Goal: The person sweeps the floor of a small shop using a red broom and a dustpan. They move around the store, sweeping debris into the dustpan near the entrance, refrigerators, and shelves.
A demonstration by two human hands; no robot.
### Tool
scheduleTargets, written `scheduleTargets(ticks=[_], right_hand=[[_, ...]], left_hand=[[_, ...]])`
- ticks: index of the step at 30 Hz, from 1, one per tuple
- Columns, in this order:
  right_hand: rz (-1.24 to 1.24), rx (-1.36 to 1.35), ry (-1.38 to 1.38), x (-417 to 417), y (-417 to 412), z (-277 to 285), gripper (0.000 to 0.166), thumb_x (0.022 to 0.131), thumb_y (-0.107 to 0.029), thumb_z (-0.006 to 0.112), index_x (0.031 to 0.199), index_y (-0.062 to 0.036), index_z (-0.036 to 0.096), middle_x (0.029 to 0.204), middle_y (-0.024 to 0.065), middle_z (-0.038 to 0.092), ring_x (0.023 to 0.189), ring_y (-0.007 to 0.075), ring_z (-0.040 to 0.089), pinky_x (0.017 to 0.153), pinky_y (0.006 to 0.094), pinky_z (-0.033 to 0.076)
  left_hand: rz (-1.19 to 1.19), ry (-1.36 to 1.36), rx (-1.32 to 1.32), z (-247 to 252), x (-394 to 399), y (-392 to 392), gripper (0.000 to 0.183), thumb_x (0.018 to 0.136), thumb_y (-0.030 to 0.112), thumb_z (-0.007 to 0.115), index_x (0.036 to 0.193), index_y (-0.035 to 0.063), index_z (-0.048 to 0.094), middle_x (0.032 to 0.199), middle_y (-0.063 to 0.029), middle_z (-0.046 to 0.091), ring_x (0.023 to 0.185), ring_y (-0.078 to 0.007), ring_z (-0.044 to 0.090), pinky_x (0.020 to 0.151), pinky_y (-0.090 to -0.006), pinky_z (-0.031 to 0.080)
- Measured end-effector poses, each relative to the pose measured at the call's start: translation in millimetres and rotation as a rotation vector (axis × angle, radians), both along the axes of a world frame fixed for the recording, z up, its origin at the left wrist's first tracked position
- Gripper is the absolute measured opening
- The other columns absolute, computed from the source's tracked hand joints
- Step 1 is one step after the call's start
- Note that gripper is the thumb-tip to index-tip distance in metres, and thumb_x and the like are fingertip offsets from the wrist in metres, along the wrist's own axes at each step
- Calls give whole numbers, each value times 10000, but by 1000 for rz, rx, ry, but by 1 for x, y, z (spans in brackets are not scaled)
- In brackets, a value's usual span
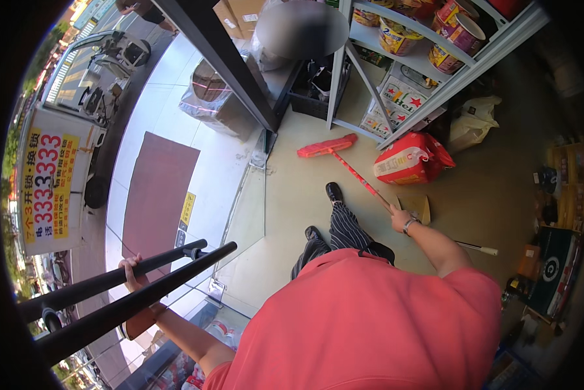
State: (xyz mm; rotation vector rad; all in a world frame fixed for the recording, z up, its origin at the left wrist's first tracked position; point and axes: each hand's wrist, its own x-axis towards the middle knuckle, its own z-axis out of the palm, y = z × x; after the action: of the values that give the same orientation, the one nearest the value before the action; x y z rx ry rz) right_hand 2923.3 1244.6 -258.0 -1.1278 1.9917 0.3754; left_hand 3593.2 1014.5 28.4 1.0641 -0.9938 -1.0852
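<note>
My right hand (402,219) is closed around the handle of a push broom (353,173). Its pinkish-red bristle head (327,146) rests on the beige floor near the doorway, and the white-tipped handle end passes behind my right forearm. Beyond that hand lies a tan dustpan (419,207), partly covered by the hand. At lower left, my left hand (131,272) wraps its fingers around the farther of two black tubular door handles (162,263). The nearer tube (141,297) crosses in front of my left wrist. The handles belong to a glass door (238,219).
Metal shelves (404,53) at top right hold instant noodle cups, with beer cartons (399,100) below. A red bag (411,158) and a pale plastic bag (475,122) sit beside them. Outside are a maroon mat (160,190), wrapped boxes (223,102), a three-wheeled vehicle (63,180) and a person (145,10).
</note>
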Motion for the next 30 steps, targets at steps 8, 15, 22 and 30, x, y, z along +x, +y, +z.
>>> scheduleTargets(ticks=[8, 15, 22, 30], right_hand=[[67, -141, -107, 2, 14, 91, 393, 829, -189, 454, 1219, -148, 451, 940, 231, 594, 876, 393, 570, 770, 478, 436], [-232, 50, -335, 80, -98, 52, 498, 830, -146, 407, 1324, -187, 359, 1005, 207, 596, 940, 345, 578, 783, 459, 455], [172, 87, -16, 59, -57, 24, 662, 803, -85, 427, 1386, -295, 194, 1055, 219, 577, 983, 349, 571, 817, 445, 453], [70, 126, -36, -24, 126, 31, 621, 818, -117, 407, 1379, -301, 217, 1035, 246, 567, 951, 371, 569, 801, 439, 449]], left_hand=[[64, -6, -17, 4, -16, 7, 94, 894, 129, 503, 918, 54, 452, 795, -49, 449, 841, -167, 495, 976, -378, 370], [89, 7, 19, 2, -10, 6, 140, 877, 135, 537, 934, 42, 448, 804, -46, 451, 827, -151, 477, 986, -375, 356], [128, -48, -29, -2, -17, 10, 212, 905, 206, 496, 954, -1, 494, 822, -76, 476, 809, -179, 485, 878, -340, 404], [272, -212, -39, -7, -67, 31, 283, 913, 256, 477, 972, -18, 515, 834, -98, 505, 792, -199, 494, 815, -338, 413]])
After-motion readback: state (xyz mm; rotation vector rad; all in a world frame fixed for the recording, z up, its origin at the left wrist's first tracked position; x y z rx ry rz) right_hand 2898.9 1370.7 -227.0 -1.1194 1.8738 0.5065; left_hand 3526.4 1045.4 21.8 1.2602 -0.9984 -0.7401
